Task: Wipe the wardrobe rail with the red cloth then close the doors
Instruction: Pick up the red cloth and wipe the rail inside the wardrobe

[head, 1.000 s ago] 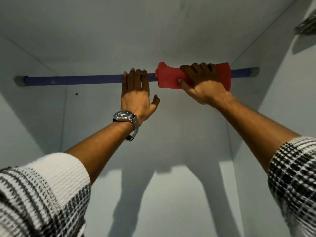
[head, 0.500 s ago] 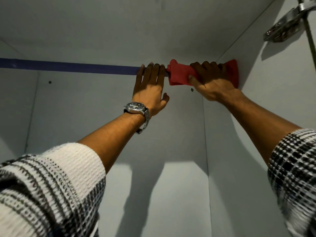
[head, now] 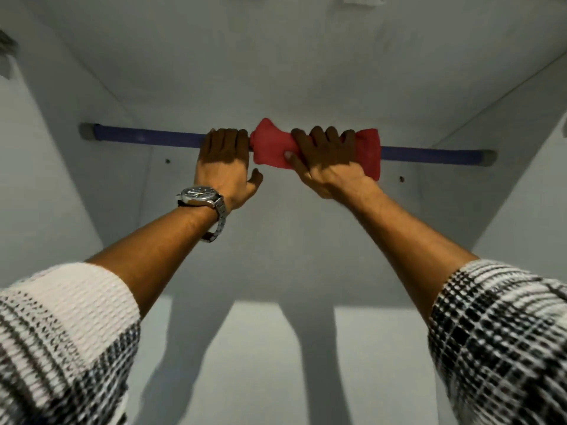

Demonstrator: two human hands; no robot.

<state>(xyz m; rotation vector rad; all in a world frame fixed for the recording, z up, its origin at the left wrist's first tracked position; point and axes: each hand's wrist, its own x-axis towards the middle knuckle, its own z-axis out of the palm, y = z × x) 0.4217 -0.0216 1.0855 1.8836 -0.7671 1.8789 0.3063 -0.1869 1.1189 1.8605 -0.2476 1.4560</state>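
A dark blue wardrobe rail (head: 147, 138) runs across the upper part of the white wardrobe, from a grey end cap at the left to one at the right. The red cloth (head: 271, 147) is wrapped around the rail near its middle. My right hand (head: 326, 161) grips the cloth around the rail. My left hand (head: 225, 162), with a metal watch on the wrist, holds the bare rail just left of the cloth, fingers curled over it. The doors are out of view.
White wardrobe walls close in on both sides, with the top panel (head: 276, 56) just above the rail. A metal hinge (head: 6, 47) shows at the far left edge. Small holes dot the back panel (head: 276, 271) under the rail.
My right hand has slid the cloth from the right end of the rail back toward the middle, my left hand moving with it. The view has swung back to centre.
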